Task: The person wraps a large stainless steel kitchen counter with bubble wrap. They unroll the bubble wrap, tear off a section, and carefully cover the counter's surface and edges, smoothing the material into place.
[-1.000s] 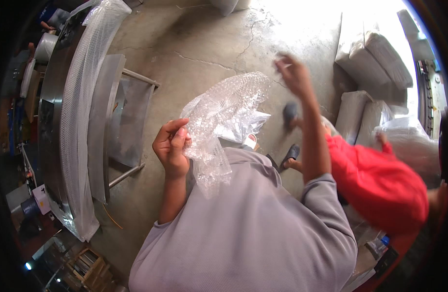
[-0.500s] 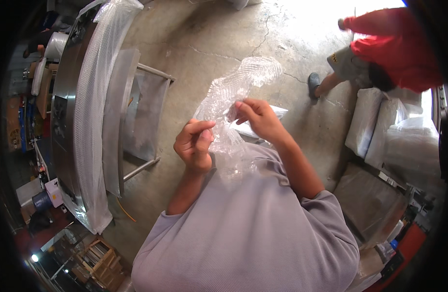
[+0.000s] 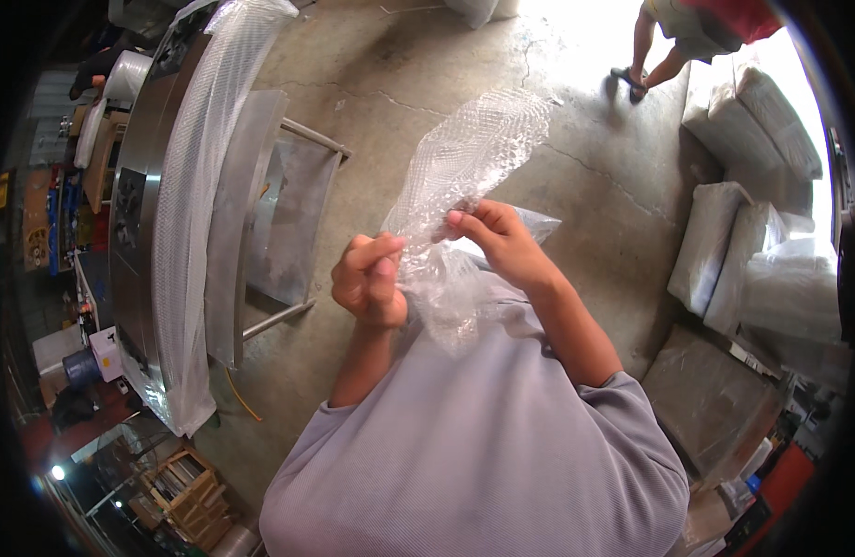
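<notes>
A crumpled strip of clear bubble wrap (image 3: 474,139) hangs between my hands, in front of my chest. My left hand (image 3: 372,278) is closed, pinching the strip's left edge between thumb and fingers. On the other side, my right hand (image 3: 502,239) also pinches the bubble wrap, its thumb and fingertips pressed together. The wide end of the strip spreads away from me above the floor, and a bunched end dangles near my shirt. Partly hidden behind my right hand is another clear, shiny plastic piece (image 3: 539,226).
To the left stands a long steel unit (image 3: 135,251) with bubble wrap (image 3: 191,213) along its side and a metal frame (image 3: 293,218) beside it. Several wrapped packages (image 3: 711,246) stand on the right. A person (image 3: 687,32) is at the upper right. A wooden crate (image 3: 191,492) sits lower left.
The bubble wrap's far end has opened out wider and flatter. Both hands keep their pinch with little movement. The person in red has moved farther away, toward the top edge.
</notes>
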`<control>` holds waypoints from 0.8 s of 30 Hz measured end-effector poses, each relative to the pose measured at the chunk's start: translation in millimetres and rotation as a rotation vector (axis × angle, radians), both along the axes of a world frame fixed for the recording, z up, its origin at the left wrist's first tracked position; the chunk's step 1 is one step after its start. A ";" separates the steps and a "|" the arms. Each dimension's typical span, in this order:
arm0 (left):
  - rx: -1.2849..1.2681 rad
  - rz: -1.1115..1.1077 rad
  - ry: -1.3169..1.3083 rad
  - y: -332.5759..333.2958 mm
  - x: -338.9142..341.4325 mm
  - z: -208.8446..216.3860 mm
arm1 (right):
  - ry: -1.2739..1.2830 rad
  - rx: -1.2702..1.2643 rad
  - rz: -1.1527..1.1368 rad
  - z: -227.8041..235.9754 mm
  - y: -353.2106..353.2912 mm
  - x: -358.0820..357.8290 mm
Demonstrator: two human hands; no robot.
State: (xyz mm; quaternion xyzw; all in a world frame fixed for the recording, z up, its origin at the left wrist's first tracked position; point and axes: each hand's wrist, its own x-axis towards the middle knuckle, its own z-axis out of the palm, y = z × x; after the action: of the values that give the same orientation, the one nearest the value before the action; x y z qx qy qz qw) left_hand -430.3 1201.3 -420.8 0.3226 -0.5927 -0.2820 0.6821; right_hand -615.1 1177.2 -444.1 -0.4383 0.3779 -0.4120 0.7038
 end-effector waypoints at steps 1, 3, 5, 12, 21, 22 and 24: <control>0.069 0.009 0.010 -2.1 4.6 3.7 | 0.037 0.008 0.017 1.4 -1.1 -3.1; 0.155 -0.026 0.033 -7.6 14.2 13.3 | 0.067 -0.035 0.007 7.3 -2.8 -11.8; 0.375 -0.076 0.022 -19.1 20.7 22.1 | 0.152 -0.105 0.056 16.1 -5.4 -22.5; 0.912 -0.259 -0.576 -36.9 -16.8 21.6 | 0.311 -0.209 0.296 37.3 -21.1 -51.0; 0.692 -0.003 -0.052 -29.6 -24.7 14.7 | 0.292 -0.208 0.059 35.0 -11.8 -77.3; 0.695 0.014 -0.037 -28.7 -26.2 13.6 | 0.247 -0.190 0.029 31.8 -10.9 -79.1; 0.703 0.074 -0.034 -27.7 -27.0 11.1 | 0.151 -0.151 -0.031 23.3 -7.6 -81.6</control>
State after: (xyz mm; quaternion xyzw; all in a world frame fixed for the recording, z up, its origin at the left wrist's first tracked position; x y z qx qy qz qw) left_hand -457.3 1173.7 -409.7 0.5637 -0.4582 -0.4384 0.5292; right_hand -696.7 1169.6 -420.8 -0.5137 0.4047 -0.4160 0.6319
